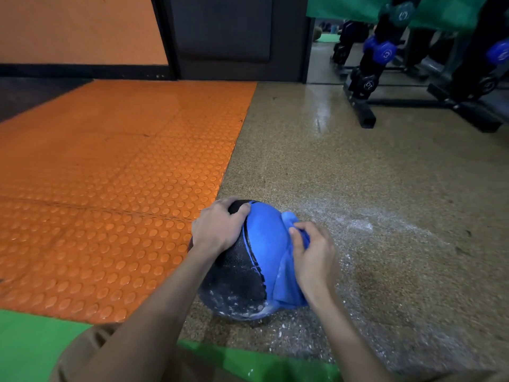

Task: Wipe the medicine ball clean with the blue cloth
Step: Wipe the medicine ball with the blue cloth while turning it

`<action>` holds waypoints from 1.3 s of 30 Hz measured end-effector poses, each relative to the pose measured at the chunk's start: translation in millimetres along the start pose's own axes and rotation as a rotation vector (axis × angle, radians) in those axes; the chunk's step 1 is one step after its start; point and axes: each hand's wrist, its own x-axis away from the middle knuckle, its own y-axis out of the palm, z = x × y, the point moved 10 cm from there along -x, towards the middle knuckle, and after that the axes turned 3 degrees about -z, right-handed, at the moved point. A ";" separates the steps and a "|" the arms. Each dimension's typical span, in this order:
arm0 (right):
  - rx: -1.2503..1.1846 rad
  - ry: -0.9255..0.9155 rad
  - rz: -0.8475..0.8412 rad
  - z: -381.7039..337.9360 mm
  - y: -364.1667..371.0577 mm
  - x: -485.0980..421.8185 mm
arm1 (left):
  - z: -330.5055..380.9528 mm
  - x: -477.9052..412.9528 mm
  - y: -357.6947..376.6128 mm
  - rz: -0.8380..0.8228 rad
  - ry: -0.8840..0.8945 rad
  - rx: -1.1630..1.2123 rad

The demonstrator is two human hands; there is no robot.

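The medicine ball (237, 282), black and blue with white powder on its lower black part, sits on the speckled floor near the bottom centre. My left hand (217, 230) grips its upper left side, fingers curled over the top. The blue cloth (287, 285) lies draped against the ball's right side. My right hand (314, 255) holds the cloth bunched against the ball, fingers curled into the fabric. The ball's right flank is hidden behind cloth and hand.
White powder (355, 224) is scattered on the speckled floor to the right of the ball. An orange studded mat (110, 188) lies left, a green mat (33, 346) at the bottom. A dumbbell rack (363, 86) stands at the far right.
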 end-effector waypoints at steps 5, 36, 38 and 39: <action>-0.065 -0.242 0.097 -24.7 -5.3 48.3 | 1.5 -4.5 2.6 -0.007 -0.017 -0.002; -0.039 -0.124 0.102 9.6 -16.0 39.9 | 4.6 11.3 16.0 -0.129 0.065 -0.084; 0.015 -0.017 -0.010 23.8 -14.0 20.5 | 9.4 19.9 16.9 -0.138 0.053 -0.152; 0.057 0.012 -0.049 28.8 -15.4 11.7 | 11.3 24.2 16.9 -0.139 0.060 -0.193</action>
